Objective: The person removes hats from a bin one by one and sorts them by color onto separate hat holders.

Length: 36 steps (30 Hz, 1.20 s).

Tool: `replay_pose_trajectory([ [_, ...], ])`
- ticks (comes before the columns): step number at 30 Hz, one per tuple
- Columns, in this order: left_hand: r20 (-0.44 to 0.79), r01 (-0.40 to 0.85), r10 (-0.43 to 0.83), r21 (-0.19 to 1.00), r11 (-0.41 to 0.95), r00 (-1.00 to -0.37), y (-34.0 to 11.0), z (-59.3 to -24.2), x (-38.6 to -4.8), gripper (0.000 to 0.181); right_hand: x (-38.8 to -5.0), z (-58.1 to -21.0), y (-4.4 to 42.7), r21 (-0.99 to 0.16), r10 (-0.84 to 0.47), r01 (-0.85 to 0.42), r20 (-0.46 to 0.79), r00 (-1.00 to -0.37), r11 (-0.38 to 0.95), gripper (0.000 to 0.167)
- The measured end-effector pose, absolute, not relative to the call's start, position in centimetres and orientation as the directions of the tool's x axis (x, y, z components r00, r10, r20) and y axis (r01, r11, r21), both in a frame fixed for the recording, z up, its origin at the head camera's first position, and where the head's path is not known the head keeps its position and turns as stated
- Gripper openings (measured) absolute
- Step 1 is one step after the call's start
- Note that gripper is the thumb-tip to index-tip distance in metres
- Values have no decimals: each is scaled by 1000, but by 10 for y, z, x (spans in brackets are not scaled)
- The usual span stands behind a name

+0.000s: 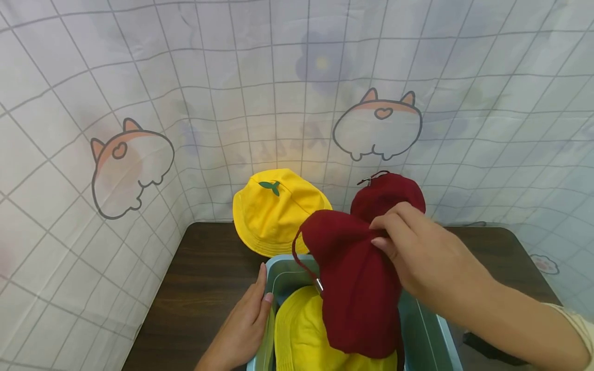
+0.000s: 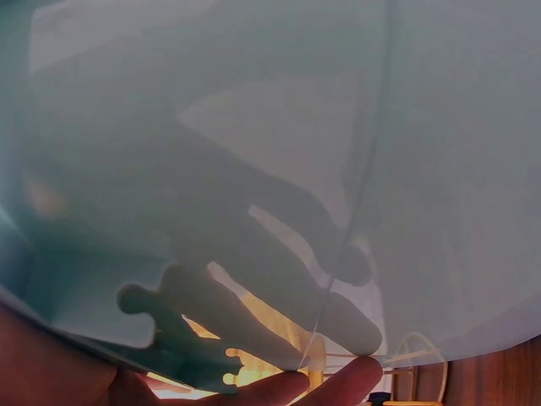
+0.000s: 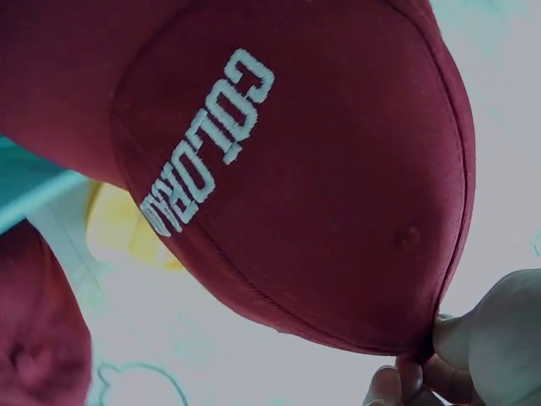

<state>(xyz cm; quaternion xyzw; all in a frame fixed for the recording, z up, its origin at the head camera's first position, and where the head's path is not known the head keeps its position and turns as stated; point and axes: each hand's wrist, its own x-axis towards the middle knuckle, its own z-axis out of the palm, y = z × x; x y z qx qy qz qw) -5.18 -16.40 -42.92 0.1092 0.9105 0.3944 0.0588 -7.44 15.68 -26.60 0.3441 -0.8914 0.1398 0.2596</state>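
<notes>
My right hand (image 1: 427,252) pinches the edge of a dark red cap (image 1: 357,288) and holds it hanging over a blue-green bin (image 1: 446,337). In the right wrist view, white raised lettering runs across this cap (image 3: 330,186), and thumb and fingertips grip its edge. A cord with a metal toggle dangles on the cap's left side. Beneath it, a yellow hat (image 1: 301,330) lies in the bin, partly covered. My left hand (image 1: 243,322) rests against the bin's left side, fingers extended along the outer wall. The bin wall (image 2: 254,152) fills most of the left wrist view.
Behind the bin, a yellow bucket hat (image 1: 283,211) with a green sprout sits on the dark wood table (image 1: 195,288). Another red cap (image 1: 387,196) lies at the back right. A patterned white curtain (image 1: 287,103) encloses the table. A black object (image 1: 492,348) is under the right forearm.
</notes>
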Motion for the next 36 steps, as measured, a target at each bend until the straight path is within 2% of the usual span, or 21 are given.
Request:
replay_pose_trajectory([
  [2, -16, 157, 245, 727, 669, -969, -164, -429, -51, 63, -75, -257, 160, -88, -515, -662, 554, -654, 745, 20],
  [6, -12, 160, 244, 721, 674, -970, -164, -429, -51, 63, -80, -240, 166, -128, -454, -606, 545, -704, 785, 29],
  [12, -22, 151, 242, 723, 674, -970, -164, -430, -51, 63, -100, -222, 176, -77, -394, -570, 647, -653, 818, 19],
  [14, -27, 149, 243, 725, 673, -970, -164, -431, -52, 63, -107, -217, 179, -71, -372, -545, 657, -656, 835, 18],
  [19, -47, 131, 243, 735, 666, -969, -165, -431, -52, 63, -124, -209, 186, -103, -306, -466, 627, -716, 879, 23],
  [29, -32, 140, 241, 735, 663, -970, -165, -430, -52, 63, -160, -202, 193, -200, -171, -353, 598, -783, 914, 33],
  [36, -38, 131, 241, 750, 648, -970, -165, -430, -51, 62, -191, -206, 195, -294, -66, -243, 504, -861, 924, 42],
])
